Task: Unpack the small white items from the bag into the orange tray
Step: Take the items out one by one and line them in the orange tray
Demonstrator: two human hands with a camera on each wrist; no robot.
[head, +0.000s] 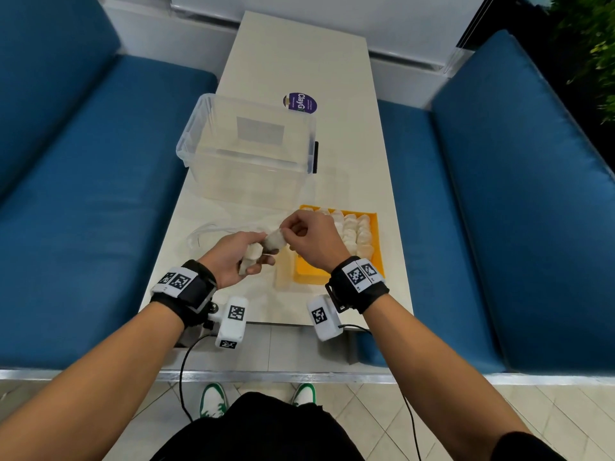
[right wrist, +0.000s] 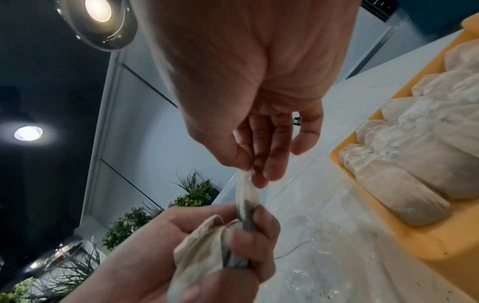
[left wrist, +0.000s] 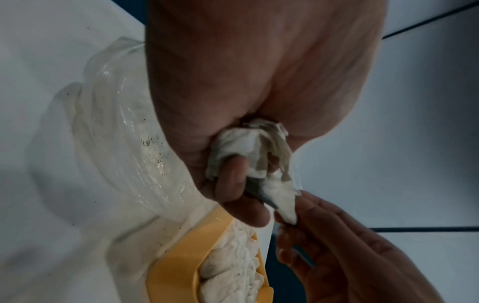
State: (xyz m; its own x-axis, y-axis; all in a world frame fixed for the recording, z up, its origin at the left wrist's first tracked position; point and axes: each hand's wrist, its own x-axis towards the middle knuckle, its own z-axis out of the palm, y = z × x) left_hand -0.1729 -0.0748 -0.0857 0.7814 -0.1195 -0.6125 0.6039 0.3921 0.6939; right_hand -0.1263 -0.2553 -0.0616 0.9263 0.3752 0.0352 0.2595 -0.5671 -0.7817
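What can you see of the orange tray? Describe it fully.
The orange tray is a shallow rectangular tray, apparently plastic, lying flat on the pale table at its right edge. Rows of small white items fill its far part; the near end is bare. A clear bag lies against its left side.

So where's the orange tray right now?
In the head view, the tray sits on the table's right side, just behind the right hand, near the clear box.

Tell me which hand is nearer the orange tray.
Right. The right hand hovers over the orange tray's left edge, while the left hand sits farther left, over the table beside it.
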